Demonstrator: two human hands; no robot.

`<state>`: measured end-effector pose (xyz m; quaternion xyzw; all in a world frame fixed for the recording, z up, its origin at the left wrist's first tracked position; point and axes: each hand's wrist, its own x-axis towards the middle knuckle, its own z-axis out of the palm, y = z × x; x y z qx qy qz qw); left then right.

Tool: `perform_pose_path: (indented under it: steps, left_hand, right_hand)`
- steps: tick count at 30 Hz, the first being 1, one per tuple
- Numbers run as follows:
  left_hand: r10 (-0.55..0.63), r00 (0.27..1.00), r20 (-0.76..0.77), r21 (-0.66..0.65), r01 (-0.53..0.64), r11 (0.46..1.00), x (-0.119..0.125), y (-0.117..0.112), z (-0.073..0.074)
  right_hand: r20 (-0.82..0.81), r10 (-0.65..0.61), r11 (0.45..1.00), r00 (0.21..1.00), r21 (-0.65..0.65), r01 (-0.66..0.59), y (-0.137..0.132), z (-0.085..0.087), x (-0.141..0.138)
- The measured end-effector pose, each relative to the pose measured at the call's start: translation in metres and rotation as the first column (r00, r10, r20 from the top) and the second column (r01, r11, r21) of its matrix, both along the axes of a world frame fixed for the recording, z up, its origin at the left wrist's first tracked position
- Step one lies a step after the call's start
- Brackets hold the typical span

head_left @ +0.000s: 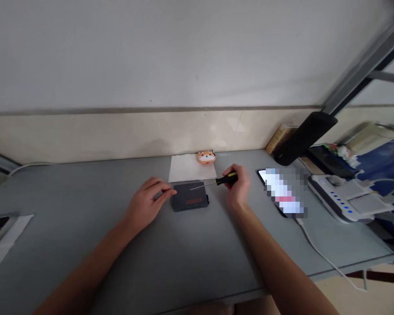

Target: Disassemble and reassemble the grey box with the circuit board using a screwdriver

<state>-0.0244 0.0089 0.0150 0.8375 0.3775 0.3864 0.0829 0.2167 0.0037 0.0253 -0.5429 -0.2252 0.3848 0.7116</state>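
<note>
A flat dark grey box (191, 197) with orange marking on top and a row of small holes along its front edge lies on the grey desk. My right hand (238, 183) is wrapped around the black and yellow handle of a screwdriver (228, 178). The thin shaft points left, its tip over the top of the box. At the box's left edge is my left hand (153, 197), thumb and forefinger brought together in a pinch by the back left corner. Whatever is between those fingertips is too small to make out.
Behind the box lies a white paper (184, 168), with an orange animal-faced case (206, 157) on it. To the right are a phone (279, 192) on a white cable, a power strip (341, 199) with plugs and a black cylinder (304, 138). The wall (134, 133) borders the desk's back.
</note>
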Motion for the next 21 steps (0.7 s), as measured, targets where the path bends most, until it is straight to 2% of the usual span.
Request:
perform_pose_path:
  steps: [6, 9, 12, 17, 21]
  left_hand:
    - [0.111, 0.990, -0.082, -0.030, -0.113, 0.993, 0.007, 0.039, 0.005]
    - [0.128, 0.982, -0.142, -0.164, -0.151, 0.975, 0.016, 0.060, 0.006]
    - [0.120, 0.979, -0.164, -0.197, -0.152, 0.969, 0.024, 0.075, 0.005]
    - [0.085, 0.981, -0.174, -0.234, -0.125, 0.964, 0.021, 0.080, 0.003]
    - [0.104, 0.983, -0.148, -0.247, -0.139, 0.959, 0.012, 0.063, 0.006]
  right_hand:
    - [-0.023, -0.063, 0.997, 0.998, -0.047, 0.062, 0.005, -0.004, 0.000]
    - [-0.035, -0.081, 0.995, 0.996, -0.058, 0.079, 0.007, -0.004, -0.001]
    - [-0.045, -0.088, 0.994, 0.995, -0.066, 0.085, 0.007, -0.003, -0.002]
    - [-0.053, -0.090, 0.993, 0.995, -0.075, 0.086, 0.006, -0.001, -0.002]
    - [-0.046, -0.087, 0.993, 0.995, -0.080, 0.083, 0.006, 0.000, -0.002]
